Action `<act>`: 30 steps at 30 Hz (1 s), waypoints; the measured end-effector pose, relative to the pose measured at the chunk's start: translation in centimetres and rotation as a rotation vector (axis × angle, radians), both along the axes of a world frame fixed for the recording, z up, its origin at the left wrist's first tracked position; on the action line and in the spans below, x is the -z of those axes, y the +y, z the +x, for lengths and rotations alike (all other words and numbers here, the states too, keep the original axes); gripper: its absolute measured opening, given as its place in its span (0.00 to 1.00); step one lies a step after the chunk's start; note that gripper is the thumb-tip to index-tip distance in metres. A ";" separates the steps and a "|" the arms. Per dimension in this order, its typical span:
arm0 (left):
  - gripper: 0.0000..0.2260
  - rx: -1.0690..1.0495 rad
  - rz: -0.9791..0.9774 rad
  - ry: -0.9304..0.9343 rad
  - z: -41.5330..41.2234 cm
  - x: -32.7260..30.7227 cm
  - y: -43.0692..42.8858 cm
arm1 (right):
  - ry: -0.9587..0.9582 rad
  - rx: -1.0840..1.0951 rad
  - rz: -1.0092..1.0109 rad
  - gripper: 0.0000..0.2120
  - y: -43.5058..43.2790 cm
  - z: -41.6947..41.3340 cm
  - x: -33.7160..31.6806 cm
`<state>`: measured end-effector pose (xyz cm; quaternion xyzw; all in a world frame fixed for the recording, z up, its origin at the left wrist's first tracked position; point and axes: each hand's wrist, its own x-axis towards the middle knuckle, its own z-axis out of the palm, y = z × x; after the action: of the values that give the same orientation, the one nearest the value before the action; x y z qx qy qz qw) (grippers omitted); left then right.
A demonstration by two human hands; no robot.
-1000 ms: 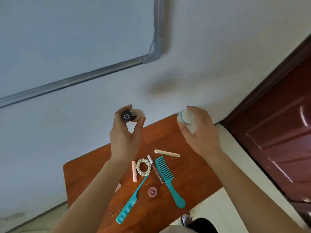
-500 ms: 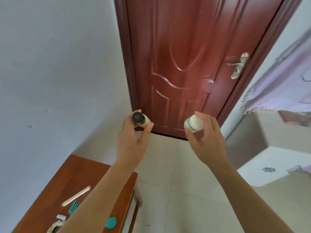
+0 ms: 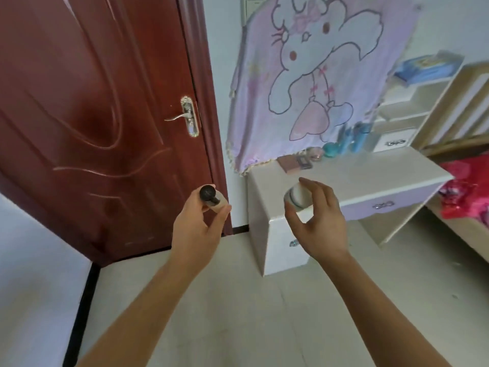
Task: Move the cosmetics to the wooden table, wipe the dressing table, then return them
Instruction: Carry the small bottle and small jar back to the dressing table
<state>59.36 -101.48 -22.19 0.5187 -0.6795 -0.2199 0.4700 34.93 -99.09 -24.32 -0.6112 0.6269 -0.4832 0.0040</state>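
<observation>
Here, looking down past two bare forearms over a pale tiled floor (image 3: 238,300). At far left, a shut dark red door (image 3: 92,115) with a metal lever handle (image 3: 185,116).

Just right of that, the left hand (image 3: 197,229), thumb and fingers curled round a small pale bottle (image 3: 213,201) with a round black cap. Held in the air, cap up and leaning slightly toward the door. Seems gripped low on the body, ready to be set down base first.

Behind, on the wall, a pink cloth (image 3: 317,75) printed with a cartoon figure, draped down to the back edge of the white dressing table (image 3: 370,181). Perhaps covering a mirror; impossible to tell.

Next, the right hand (image 3: 320,223), fingertips and thumb pinching a white bottle (image 3: 297,196) with a teal band. Lifted near the table's left front corner, touching nothing else. One bottle per hand, well apart, likely to save a trip and avoid knocking together.

At the table's back edge, a pink palette (image 3: 291,164) and some teal bottles (image 3: 349,140), blurred, pushed close to the cloth, perhaps to keep room in front. Probably the return leg of the task: both carried bottles not yet set down.

Farther right, cream shelves (image 3: 402,102) with a blue box (image 3: 423,66) on top, and at the edge, red bedding (image 3: 465,186).
</observation>
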 end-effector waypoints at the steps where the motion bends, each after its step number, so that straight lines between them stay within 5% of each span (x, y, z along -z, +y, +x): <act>1: 0.12 0.023 -0.006 -0.013 -1.9 0.1 -1.0 | -0.003 0.023 0.006 0.24 -0.9 -1.9 0.1; 19: 0.13 0.411 0.100 0.072 -28.5 3.1 -32.1 | 0.075 0.399 0.127 0.27 -23.6 -24.6 2.8; 30: 0.08 0.470 0.176 -0.015 -40.9 9.9 -40.4 | 0.054 0.413 0.240 0.31 -33.6 -36.1 10.0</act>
<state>18.45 -141.88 -32.12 0.3869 -0.7633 -0.3776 0.3537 -1.16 -132.71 -34.35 -0.4777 0.7915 -0.3792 -0.0389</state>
